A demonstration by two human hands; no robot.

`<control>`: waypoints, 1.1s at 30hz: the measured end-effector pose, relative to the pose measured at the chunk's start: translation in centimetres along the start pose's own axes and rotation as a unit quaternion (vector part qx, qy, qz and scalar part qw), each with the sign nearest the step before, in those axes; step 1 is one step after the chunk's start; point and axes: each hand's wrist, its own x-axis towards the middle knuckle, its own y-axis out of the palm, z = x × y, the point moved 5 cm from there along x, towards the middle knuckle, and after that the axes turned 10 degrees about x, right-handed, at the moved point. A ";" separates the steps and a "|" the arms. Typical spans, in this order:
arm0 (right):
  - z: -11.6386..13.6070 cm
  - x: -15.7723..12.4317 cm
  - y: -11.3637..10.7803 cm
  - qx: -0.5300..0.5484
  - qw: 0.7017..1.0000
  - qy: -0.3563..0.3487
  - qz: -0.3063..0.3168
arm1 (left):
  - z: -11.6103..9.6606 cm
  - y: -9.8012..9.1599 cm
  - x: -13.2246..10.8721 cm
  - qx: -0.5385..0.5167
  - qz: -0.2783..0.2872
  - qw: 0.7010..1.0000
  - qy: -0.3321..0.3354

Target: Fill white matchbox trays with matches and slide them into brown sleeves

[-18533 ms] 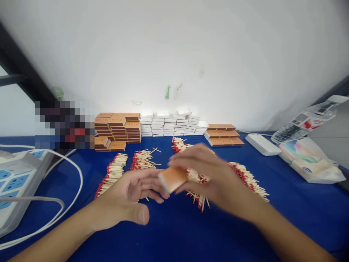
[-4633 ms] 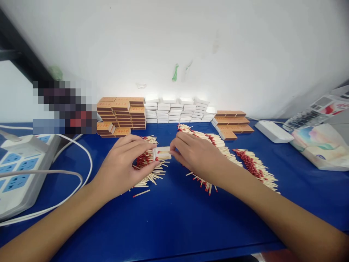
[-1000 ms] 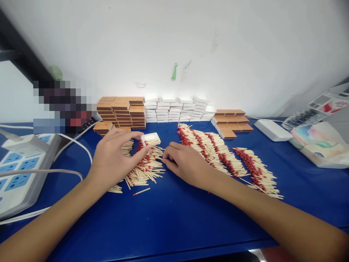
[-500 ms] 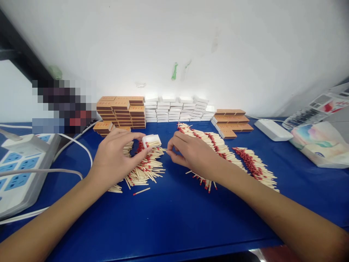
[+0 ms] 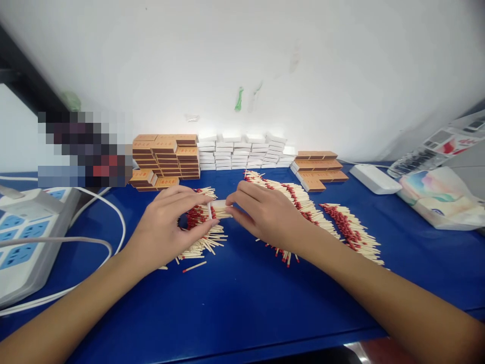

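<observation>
At the near side, the blue tabletop (image 5: 212, 318) is left in view, and a single match (image 5: 194, 266) is laid on it, red head to the left. Beyond it, a small white tray (image 5: 219, 203) is held above the table by the left hand (image 5: 170, 217), its left end pinched between the thumb and fingers, which are parted only by the tray. Red-headed matches are seen inside. At the tray's right end the thumb and fingertips of the right hand (image 5: 265, 210) are brought close together; whether anything is gripped there cannot be told. A heap of matches (image 5: 206, 244) is partly covered by the left hand, and more matches (image 5: 308, 206) are spread beyond the right hand. Farther back, brown matchboxes (image 5: 166, 157), white stacked trays (image 5: 232, 155) and a smaller matchbox stack (image 5: 320, 166) are lined up before the wall (image 5: 242, 55).
</observation>
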 end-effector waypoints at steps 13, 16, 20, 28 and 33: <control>-2.3 0.9 3.8 0.070 0.986 0.115 0.101 | 2.0 -1.2 0.2 0.068 -0.051 0.986 -0.146; -2.2 1.0 4.2 0.058 0.984 0.124 0.112 | 1.9 -1.1 0.3 0.059 -0.046 0.986 -0.147; -2.4 1.1 4.1 0.059 0.982 0.142 0.106 | 1.7 -1.1 0.3 0.053 -0.043 0.987 -0.147; -2.7 1.7 4.9 0.086 0.983 0.127 0.102 | 1.8 -1.3 0.4 0.059 -0.057 0.988 -0.134; -2.8 1.6 5.0 0.082 0.985 0.121 0.097 | 1.6 -1.3 0.4 0.054 -0.059 0.989 -0.125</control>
